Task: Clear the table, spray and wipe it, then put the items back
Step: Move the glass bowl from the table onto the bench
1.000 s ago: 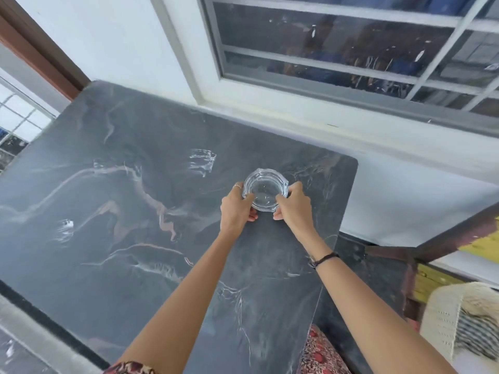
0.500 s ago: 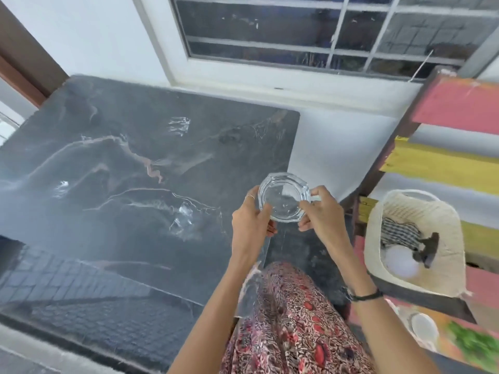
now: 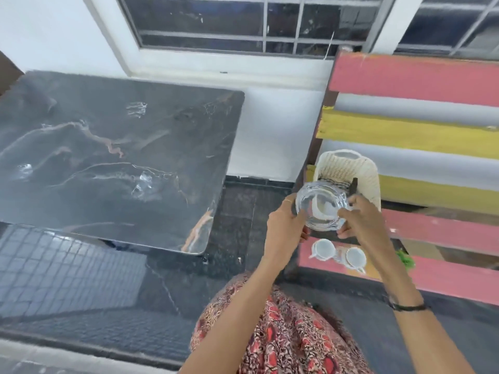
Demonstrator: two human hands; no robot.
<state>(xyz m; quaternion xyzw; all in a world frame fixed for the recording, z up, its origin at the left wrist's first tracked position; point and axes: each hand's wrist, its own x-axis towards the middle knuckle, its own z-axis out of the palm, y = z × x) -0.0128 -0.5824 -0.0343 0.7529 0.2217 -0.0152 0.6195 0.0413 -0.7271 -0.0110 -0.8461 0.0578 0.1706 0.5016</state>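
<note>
No writing can be read anywhere. The left grip (image 3: 283,225) and right grip (image 3: 360,221) both clasp a clear, faceted glass ashtray (image 3: 321,206), empty.

The counter (image 3: 108,163) is dark grey marble with pale and rust-brown veins running across it, while the glass ashtray (image 3: 321,206) is clear and colourless. The slatted bench (image 3: 421,122) has pink and yellow painted boards on a dark brown frame, and it carries a cream woven basket (image 3: 348,168) and two white cups (image 3: 337,255). The skirt (image 3: 283,336) bears a red, black and tan print, and the wall (image 3: 54,31) is white.
</note>
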